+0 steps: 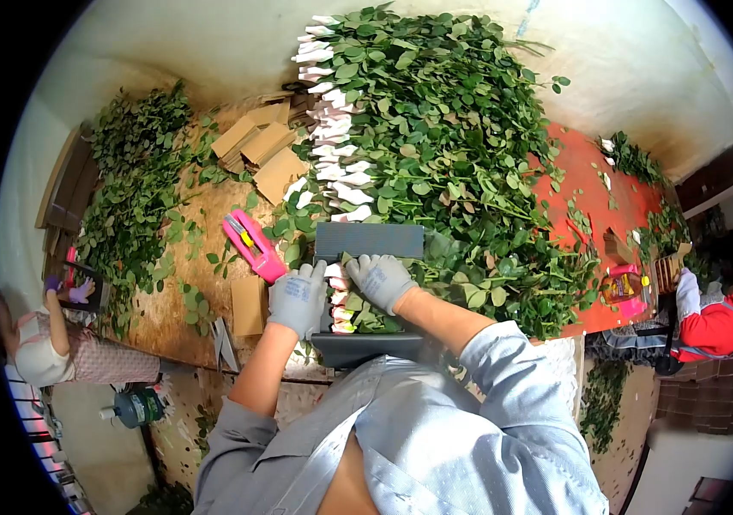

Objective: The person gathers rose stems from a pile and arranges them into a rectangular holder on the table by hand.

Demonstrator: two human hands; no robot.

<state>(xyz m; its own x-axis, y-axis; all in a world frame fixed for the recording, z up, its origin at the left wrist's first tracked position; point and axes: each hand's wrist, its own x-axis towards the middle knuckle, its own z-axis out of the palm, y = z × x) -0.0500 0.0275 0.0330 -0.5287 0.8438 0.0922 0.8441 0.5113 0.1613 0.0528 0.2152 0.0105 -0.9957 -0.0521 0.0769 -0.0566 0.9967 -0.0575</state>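
My gloved left hand (298, 298) lies at the left side of a row of pale, netted flower heads (337, 296), its fingers extended upward. The gloved right hand (380, 281) rests on the leafy stems just right of the heads, fingers spread over them. Under the flowers is a dark grey holder, with a ribbed upright panel (370, 241) behind and a dark front flap (366, 348) near my body. Leafy stems run out of the holder to the right. What lies under my palms is hidden.
A large stack of leafy stems (448, 120) fills the back. Left are a pink stapler-like tool (254, 246), cardboard pieces (265, 146), scissors (225, 345) and more leaves (135, 189). A co-worker stands at each side; a bottle (624, 287) is at right.
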